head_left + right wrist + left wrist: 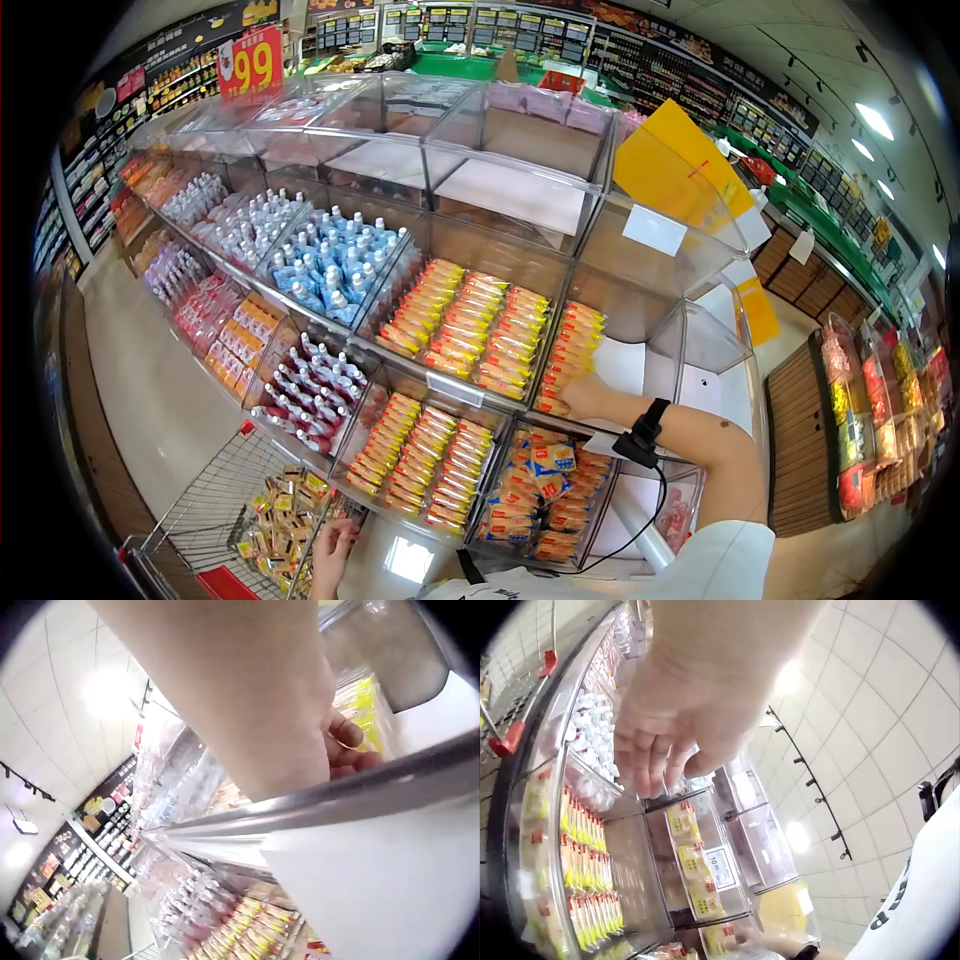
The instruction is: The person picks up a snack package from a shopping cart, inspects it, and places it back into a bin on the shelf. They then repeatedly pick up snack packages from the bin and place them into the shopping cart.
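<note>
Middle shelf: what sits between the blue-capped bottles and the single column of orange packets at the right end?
In the head view, one bin of orange packets in several rows fills the stretch between the bottles and that single column.

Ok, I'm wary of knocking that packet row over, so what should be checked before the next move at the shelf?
1. Right hand in the clear bin: ok, at the row's near end.
2. Its hold on the orange packets: cannot tell.
3. Left hand free: ok, fingers loose, holding nothing.
4. Spare room in that bin: ok, bare beside the row.
5. Cart packets close by it: ok.
</note>
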Available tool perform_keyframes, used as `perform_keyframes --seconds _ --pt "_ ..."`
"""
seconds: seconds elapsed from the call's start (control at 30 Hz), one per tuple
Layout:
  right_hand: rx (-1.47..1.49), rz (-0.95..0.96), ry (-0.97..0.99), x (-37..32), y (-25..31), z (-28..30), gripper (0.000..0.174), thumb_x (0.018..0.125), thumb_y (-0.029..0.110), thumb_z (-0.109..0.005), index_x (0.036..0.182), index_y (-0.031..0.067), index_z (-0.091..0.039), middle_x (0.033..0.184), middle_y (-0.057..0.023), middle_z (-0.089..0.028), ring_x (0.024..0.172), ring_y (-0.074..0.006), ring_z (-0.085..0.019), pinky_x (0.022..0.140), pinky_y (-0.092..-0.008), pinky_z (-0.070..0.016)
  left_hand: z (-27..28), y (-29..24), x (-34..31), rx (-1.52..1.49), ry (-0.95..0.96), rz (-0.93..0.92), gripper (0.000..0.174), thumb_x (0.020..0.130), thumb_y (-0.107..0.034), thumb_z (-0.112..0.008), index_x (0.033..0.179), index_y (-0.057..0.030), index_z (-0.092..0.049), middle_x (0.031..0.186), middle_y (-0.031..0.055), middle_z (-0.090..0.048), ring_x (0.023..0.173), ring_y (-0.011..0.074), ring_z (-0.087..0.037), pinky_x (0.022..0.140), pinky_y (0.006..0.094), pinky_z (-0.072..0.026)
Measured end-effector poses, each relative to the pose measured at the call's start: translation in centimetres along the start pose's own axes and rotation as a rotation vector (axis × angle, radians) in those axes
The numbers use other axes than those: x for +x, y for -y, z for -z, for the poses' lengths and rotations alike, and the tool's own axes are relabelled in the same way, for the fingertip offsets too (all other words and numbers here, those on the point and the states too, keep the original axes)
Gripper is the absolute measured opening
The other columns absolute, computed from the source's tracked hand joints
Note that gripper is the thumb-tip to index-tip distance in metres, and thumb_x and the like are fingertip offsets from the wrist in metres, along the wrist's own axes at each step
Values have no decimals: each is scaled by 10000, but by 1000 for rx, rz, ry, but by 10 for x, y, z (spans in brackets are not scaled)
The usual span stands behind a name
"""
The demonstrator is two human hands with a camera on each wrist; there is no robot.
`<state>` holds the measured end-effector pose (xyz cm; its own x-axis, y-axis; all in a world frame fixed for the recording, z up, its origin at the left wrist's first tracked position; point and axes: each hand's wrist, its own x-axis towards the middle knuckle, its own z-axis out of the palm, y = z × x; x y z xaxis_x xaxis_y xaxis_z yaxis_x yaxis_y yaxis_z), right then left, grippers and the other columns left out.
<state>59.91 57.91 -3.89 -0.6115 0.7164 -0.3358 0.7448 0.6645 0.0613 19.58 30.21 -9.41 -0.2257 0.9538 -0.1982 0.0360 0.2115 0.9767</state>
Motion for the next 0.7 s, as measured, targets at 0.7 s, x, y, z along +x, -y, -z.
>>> perform_keyframes --seconds 0.7 --pt "341 -24 -386 -10 3 -1 392 646 262 -594 887 10 -413 768 -166 -501 748 -319 -497 647 -367 -401 57 58 -104 18 -255 2 131 815 -91 -421 908 -10 -465 787 52 -524 703 108 -501 590 209 -393"
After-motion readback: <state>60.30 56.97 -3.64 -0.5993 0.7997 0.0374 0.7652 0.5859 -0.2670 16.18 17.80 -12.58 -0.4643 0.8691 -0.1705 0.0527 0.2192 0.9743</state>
